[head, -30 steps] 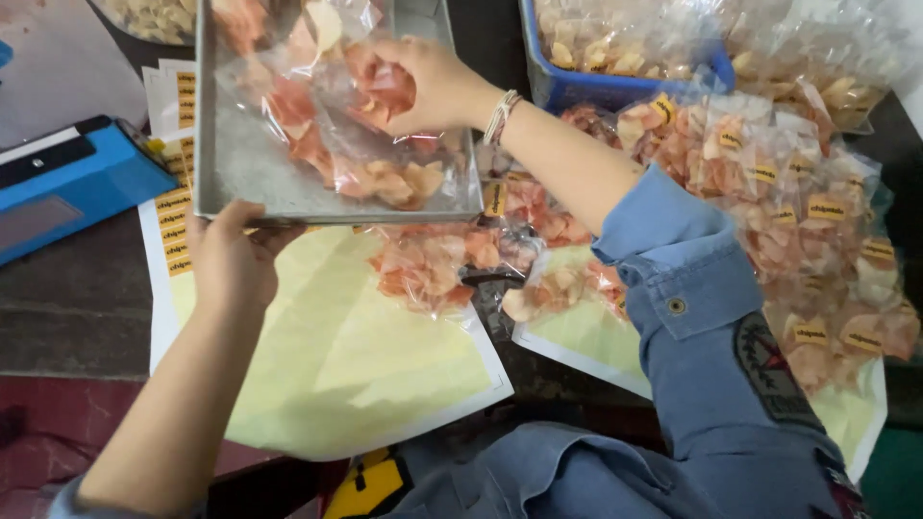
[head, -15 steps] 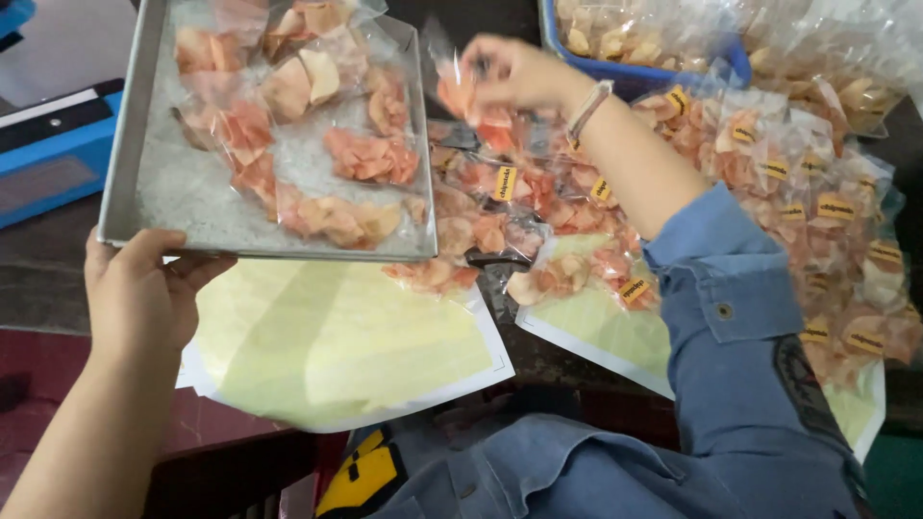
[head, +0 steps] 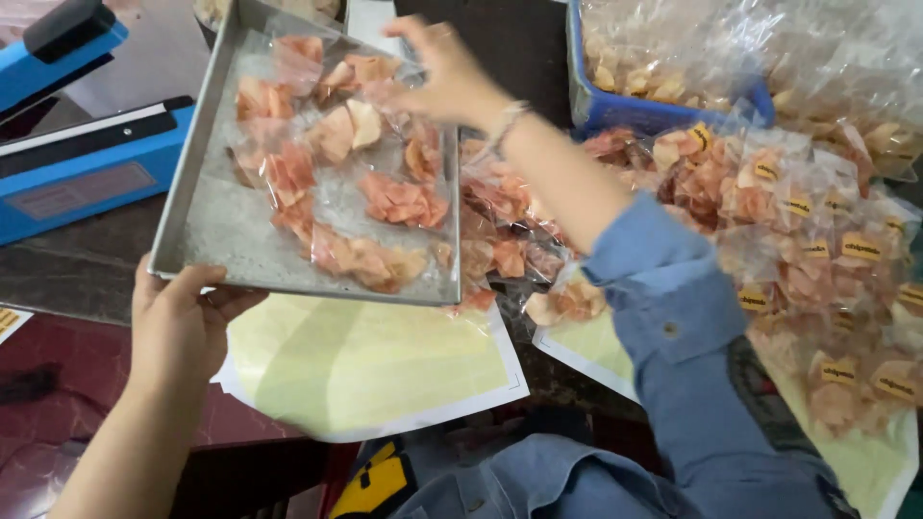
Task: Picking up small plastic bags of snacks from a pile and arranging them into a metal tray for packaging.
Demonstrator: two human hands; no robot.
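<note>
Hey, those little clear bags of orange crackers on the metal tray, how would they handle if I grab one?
Probably light and crinkly: the bags look thin and loosely filled. Likely slippery film. The crackers seem brittle, so the right hand should pinch gently.

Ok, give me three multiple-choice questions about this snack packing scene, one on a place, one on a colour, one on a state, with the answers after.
1. Where does the left hand grip the grey metal tray?
A. near edge
B. far edge
C. not at all

2. What colour is the heat sealer machine left of the tray?
A. red
B. blue
C. green

3. How is the right hand?
A. resting flat on the yellow sheet
B. raised over the tray among the clear bags of orange crackers
C. out of view

Answers: 1 A, its thumb lies on the near rim; 2 B, its body is blue; 3 B, it is raised above the bags.
</note>
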